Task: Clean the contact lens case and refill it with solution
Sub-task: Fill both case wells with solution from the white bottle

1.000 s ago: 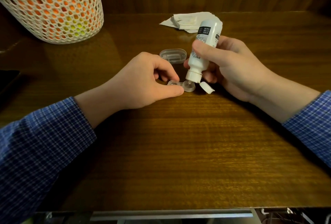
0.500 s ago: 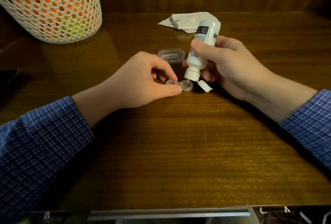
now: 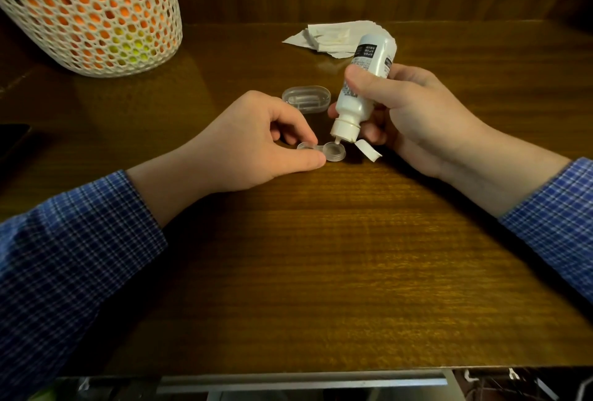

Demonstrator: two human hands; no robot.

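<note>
A clear two-well contact lens case [image 3: 333,152] lies on the wooden table [image 3: 321,256]. My left hand [image 3: 253,143] pinches its left well between thumb and fingers, partly hiding it. My right hand [image 3: 414,111] grips a white solution bottle [image 3: 362,86], tipped nozzle-down, with the tip just over the open right well. The bottle's flip cap [image 3: 369,150] hangs open beside the nozzle.
A clear oval lid or box [image 3: 306,97] rests just behind the lens case. Folded white tissues [image 3: 333,38] lie at the back. A white mesh basket [image 3: 86,9] of orange and yellow balls stands back left. The table's front edge runs along the bottom.
The bottle has tilted slightly and its nozzle sits a touch lower over the right well. Both hands keep their grips in about the same place.
</note>
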